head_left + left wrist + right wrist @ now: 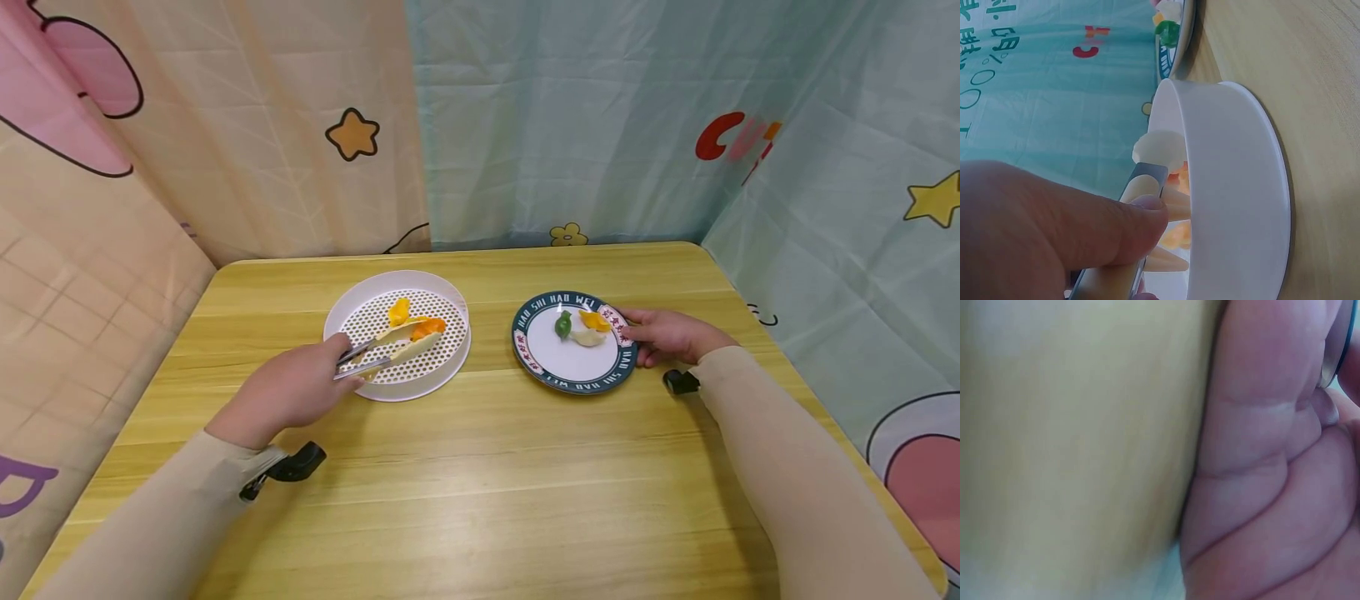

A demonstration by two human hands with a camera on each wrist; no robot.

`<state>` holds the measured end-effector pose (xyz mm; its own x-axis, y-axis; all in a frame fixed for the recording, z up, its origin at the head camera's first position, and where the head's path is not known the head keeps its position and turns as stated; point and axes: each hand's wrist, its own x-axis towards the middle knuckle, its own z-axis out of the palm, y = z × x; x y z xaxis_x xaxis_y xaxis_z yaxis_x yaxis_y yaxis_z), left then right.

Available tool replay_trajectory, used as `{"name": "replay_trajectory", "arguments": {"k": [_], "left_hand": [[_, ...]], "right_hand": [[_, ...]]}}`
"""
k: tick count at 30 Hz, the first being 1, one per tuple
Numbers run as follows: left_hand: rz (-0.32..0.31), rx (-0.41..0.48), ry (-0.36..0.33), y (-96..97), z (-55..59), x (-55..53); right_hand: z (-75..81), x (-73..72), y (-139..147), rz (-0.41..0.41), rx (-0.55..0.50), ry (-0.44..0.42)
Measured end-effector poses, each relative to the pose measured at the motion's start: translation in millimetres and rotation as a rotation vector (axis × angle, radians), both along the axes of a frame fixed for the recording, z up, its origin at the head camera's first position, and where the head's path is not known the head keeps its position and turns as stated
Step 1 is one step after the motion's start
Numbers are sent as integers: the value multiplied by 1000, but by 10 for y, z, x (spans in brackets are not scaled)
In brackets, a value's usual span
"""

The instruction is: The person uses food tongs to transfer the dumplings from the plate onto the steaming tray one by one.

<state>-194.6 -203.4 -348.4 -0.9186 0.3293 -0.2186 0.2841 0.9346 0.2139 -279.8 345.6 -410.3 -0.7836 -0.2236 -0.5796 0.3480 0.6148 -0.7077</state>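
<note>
My left hand (303, 383) grips a pair of metal tongs (367, 362) with cream tips, thumb pressed on one arm in the left wrist view. The tips reach into a round white perforated basket (461, 354), around an orange dumpling-like piece (429, 327); whether they touch it I cannot tell. A yellow piece (399, 312) lies beside it. At the right, my right hand (671, 335) pinches the rim of a round plate (551, 362) with a dark lettered border. On that plate sit a green piece (563, 325), a yellow-orange piece (594, 321) and a whitish piece (588, 337).
Basket and plate stand apart on a wooden table (480, 483), toward its back edge. Patterned curtains (525, 125) hang behind and at both sides. A black wrist camera (297, 463) sits below the left hand, another (681, 382) by the right cuff.
</note>
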Motion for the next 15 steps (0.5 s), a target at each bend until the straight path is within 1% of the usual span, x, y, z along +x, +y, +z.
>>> {"name": "replay_trajectory", "arguments": {"k": [15], "left_hand": [[-18,-32,-35,24,6,-34]], "right_hand": [[-26,-19,26,0,-30,-9]]}}
